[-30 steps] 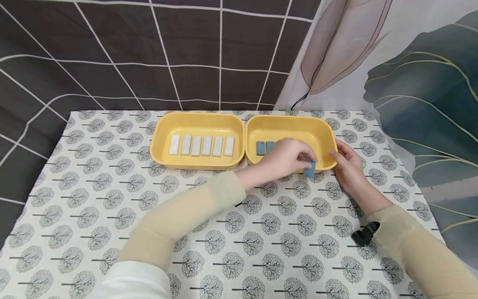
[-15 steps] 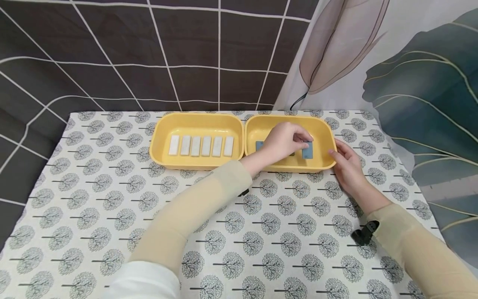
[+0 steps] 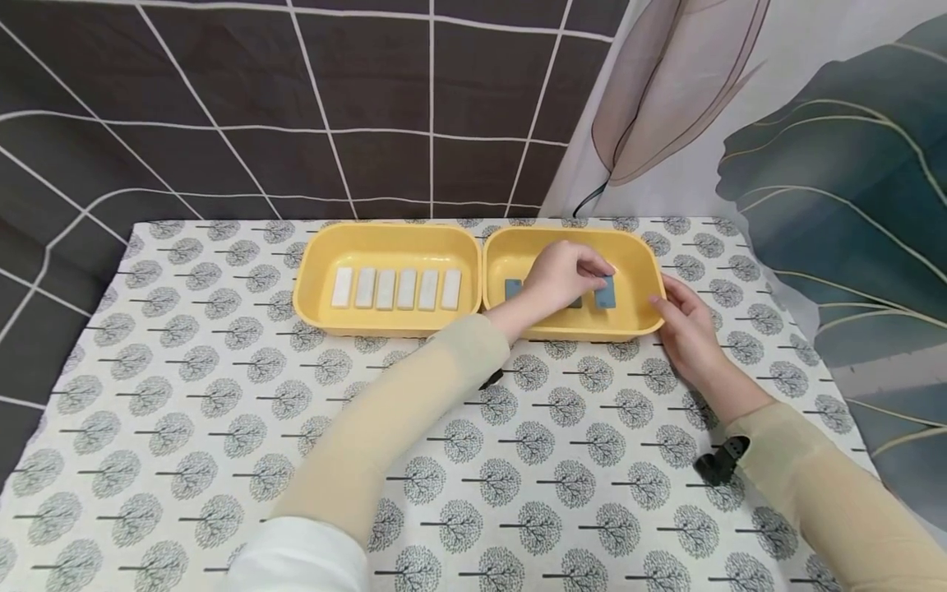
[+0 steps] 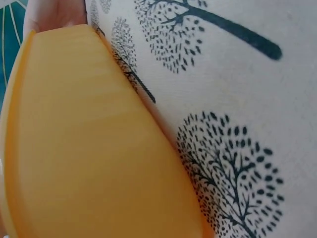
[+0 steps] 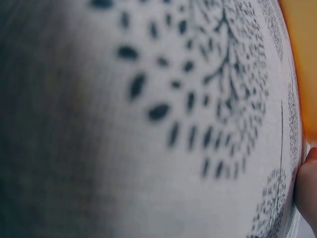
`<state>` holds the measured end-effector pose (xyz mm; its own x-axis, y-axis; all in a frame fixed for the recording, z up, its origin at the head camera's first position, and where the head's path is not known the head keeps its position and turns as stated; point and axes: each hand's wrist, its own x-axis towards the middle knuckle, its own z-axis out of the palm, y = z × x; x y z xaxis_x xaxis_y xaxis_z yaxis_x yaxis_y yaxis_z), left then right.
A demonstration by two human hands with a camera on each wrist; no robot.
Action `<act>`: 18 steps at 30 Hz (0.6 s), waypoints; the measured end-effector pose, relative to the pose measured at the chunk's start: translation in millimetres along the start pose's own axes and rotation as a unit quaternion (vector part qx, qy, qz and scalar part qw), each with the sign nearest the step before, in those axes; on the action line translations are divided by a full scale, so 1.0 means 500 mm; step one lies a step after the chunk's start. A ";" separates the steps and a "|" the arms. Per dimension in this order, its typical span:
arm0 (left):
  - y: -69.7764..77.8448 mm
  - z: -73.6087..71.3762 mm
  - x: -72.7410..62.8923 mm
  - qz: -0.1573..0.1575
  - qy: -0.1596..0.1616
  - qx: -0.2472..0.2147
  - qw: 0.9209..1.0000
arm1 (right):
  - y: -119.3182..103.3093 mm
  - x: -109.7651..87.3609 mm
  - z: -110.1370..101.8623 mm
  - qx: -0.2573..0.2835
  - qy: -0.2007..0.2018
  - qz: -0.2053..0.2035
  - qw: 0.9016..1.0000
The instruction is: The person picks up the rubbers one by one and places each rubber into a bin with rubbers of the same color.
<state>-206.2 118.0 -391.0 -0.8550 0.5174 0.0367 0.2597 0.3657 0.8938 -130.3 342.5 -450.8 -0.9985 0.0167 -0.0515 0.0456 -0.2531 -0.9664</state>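
Inside the right yellow bin (image 3: 638,306), my left hand (image 3: 556,275) pinches a blue rectangular block (image 3: 605,293) between thumb and fingers, at the bin's right part. Whether that block touches the bin floor I cannot tell. Left of it, another blue block (image 3: 513,288) and a dark block (image 3: 575,302) lie partly covered by my hand. My right hand (image 3: 690,330) grips the bin's right end, thumb over the rim and fingers outside. The left wrist view shows the bin's outer wall (image 4: 94,134) with part of a hand (image 4: 54,15) beyond it.
A second yellow bin (image 3: 392,239) stands against the first on its left, holding several white blocks (image 3: 406,289) in a row. Both are at the back of a table with a tree-print cloth (image 3: 488,493). Behind rises a dark gridded curtain (image 3: 355,90).
My left hand has carried the blue block from in front of the right bin back over its rim and into it, then slightly left. My right hand has stayed on the bin's end.
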 end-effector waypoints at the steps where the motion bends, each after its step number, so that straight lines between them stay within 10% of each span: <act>1: -0.001 0.001 0.002 -0.002 0.000 0.003 1.000 | 0.000 0.000 0.000 0.000 0.000 0.000 1.000; 18: -0.028 0.008 0.014 -0.010 -0.027 0.037 0.999 | 0.000 0.001 -0.001 0.009 -0.002 0.003 1.000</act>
<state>-214.3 119.6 -405.1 -0.8354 0.5495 -0.0071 0.2768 0.4318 0.8585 -131.1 342.8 -451.0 -0.9983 0.0111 -0.0572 0.0520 -0.2712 -0.9611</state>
